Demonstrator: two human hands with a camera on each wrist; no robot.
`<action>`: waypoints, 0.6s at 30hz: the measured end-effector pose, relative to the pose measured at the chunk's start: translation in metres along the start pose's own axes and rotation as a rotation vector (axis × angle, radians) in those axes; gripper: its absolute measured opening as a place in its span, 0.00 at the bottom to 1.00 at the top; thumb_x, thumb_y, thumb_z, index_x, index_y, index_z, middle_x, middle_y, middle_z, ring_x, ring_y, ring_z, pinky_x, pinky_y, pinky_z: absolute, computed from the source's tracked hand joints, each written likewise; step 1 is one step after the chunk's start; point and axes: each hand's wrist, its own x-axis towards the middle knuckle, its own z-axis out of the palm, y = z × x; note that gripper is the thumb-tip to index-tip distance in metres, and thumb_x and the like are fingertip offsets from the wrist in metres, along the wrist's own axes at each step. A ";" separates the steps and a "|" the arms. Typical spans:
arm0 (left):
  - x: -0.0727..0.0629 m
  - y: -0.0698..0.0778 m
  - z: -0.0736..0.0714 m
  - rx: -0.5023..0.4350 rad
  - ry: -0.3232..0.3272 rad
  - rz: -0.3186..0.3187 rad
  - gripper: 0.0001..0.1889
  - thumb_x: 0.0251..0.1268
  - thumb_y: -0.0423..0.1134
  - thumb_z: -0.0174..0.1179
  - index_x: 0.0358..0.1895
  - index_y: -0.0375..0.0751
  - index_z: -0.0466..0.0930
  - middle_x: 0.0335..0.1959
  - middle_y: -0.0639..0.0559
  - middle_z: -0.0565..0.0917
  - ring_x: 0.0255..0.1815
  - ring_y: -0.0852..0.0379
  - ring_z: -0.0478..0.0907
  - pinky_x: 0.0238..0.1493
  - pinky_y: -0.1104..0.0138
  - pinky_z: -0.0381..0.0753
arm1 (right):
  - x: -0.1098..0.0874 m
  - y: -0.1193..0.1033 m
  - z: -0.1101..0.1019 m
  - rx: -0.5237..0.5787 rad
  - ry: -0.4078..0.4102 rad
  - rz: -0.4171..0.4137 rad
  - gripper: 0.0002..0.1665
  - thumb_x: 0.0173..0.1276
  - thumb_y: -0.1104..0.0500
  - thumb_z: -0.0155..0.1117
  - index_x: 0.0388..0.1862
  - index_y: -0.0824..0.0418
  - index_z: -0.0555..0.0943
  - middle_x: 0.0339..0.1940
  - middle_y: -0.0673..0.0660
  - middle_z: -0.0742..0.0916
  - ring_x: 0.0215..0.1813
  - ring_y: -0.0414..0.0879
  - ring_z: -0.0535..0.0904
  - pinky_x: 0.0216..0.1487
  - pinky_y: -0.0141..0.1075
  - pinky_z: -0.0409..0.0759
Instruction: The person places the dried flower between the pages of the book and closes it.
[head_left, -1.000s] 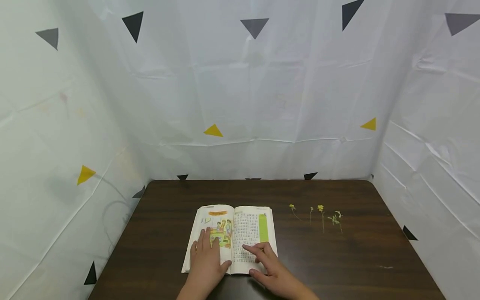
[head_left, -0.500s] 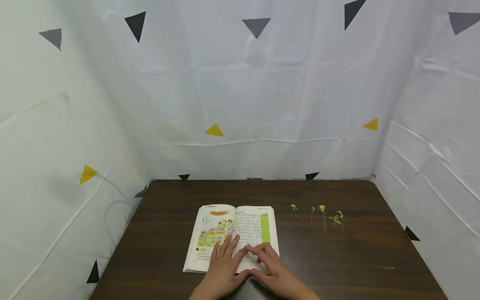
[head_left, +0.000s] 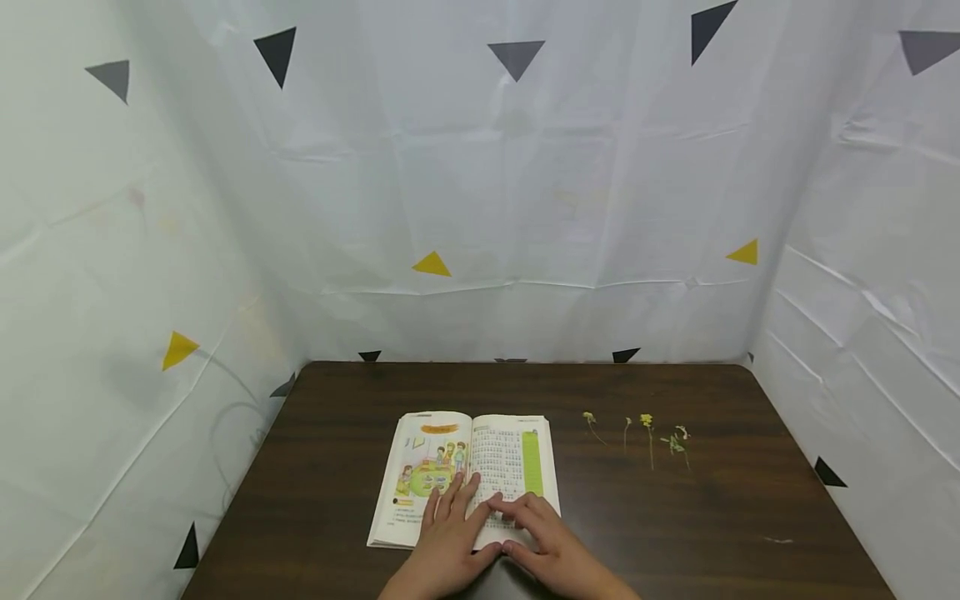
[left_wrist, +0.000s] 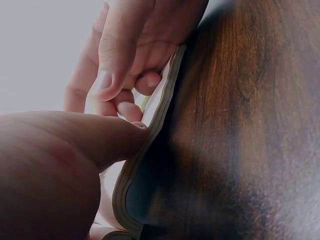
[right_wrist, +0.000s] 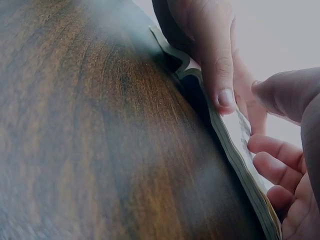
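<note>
Dark tabletop (head_left: 705, 525) bears an open book (head_left: 427, 462), gutter (head_left: 470, 446) pointing away, left hand (head_left: 448, 537) spread across it, right hand (head_left: 551, 537) loosely bent on the right page (head_left: 498, 454), neither visibly gripping.

- Book (head_left: 471, 454), one, lying open: I read a coloured picture (head_left: 429, 475) on the left, print rows (head_left: 497, 454) and a green strip (head_left: 532, 462) on the right.
- Left hand (head_left: 447, 542), one, fingers spread over the book's lower middle.
- Right hand (head_left: 551, 546), one, over its lower right, just beside the left.
- Sprigs (head_left: 650, 442), four by my count, lying right of the book, some yellow-flowered.
- Table (head_left: 675, 533), dark brown.
- Sheeting (head_left: 570, 183), white, patterned with triangles (head_left: 432, 265) in black, grey, yellow.
</note>
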 end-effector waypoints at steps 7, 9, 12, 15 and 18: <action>0.001 -0.002 0.002 -0.008 -0.002 -0.005 0.34 0.75 0.66 0.62 0.80 0.60 0.74 0.90 0.46 0.58 0.92 0.37 0.46 0.84 0.30 0.46 | 0.001 -0.001 -0.001 0.010 -0.005 0.005 0.35 0.81 0.54 0.69 0.83 0.53 0.74 0.54 0.51 0.82 0.55 0.45 0.75 0.55 0.34 0.74; 0.001 -0.002 0.001 -0.013 0.003 0.003 0.34 0.75 0.65 0.62 0.80 0.60 0.73 0.90 0.45 0.58 0.92 0.36 0.46 0.84 0.30 0.46 | 0.001 -0.001 -0.001 0.001 -0.005 0.004 0.34 0.81 0.54 0.69 0.83 0.53 0.74 0.53 0.50 0.82 0.54 0.44 0.75 0.54 0.33 0.73; 0.000 -0.001 0.000 -0.020 0.005 0.005 0.34 0.76 0.65 0.62 0.81 0.61 0.73 0.90 0.46 0.58 0.92 0.36 0.46 0.84 0.30 0.46 | 0.001 -0.002 -0.002 -0.018 -0.008 0.003 0.34 0.81 0.54 0.69 0.83 0.53 0.74 0.53 0.49 0.82 0.54 0.42 0.74 0.53 0.33 0.73; -0.001 0.000 -0.002 -0.021 0.010 0.009 0.34 0.76 0.65 0.62 0.81 0.62 0.72 0.90 0.46 0.58 0.92 0.36 0.47 0.84 0.30 0.47 | 0.000 -0.002 -0.002 -0.021 -0.026 0.038 0.35 0.81 0.53 0.69 0.83 0.50 0.73 0.54 0.48 0.82 0.55 0.40 0.73 0.54 0.34 0.73; -0.001 0.002 -0.004 -0.022 -0.001 0.005 0.34 0.76 0.65 0.62 0.82 0.63 0.71 0.90 0.46 0.58 0.92 0.36 0.46 0.84 0.30 0.47 | -0.001 -0.004 -0.004 -0.025 -0.048 0.077 0.35 0.82 0.51 0.69 0.84 0.48 0.73 0.55 0.47 0.81 0.56 0.39 0.73 0.55 0.34 0.75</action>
